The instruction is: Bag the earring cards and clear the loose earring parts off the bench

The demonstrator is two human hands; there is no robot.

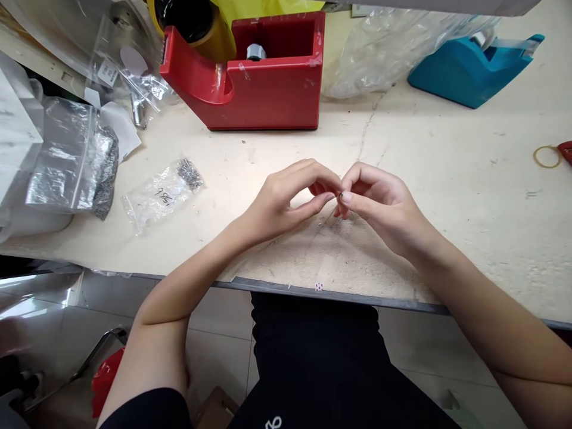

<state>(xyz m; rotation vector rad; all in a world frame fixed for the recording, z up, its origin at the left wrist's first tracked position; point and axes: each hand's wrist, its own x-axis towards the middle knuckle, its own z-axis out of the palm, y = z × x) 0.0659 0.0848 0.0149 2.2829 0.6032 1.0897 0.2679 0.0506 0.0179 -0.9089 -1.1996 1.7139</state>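
My left hand (281, 202) and my right hand (379, 208) meet above the cream workbench (469, 238), fingertips pinching a tiny dark part (341, 195) between them. It is too small to identify, though it looks metallic. Fine thin strands seem to hang below the fingers, but they are faint. To the left of my left hand lies a clear zip bag (158, 196) with a handwritten mark and a clump of small metal pieces in one corner.
A red tape dispenser (263, 77) and a teal one (469, 74) stand at the back. Foil and plastic bags (74, 158) are piled at the left. A rubber band (546, 157) lies at the right. The bench's front edge (339, 296) runs beneath my forearms.
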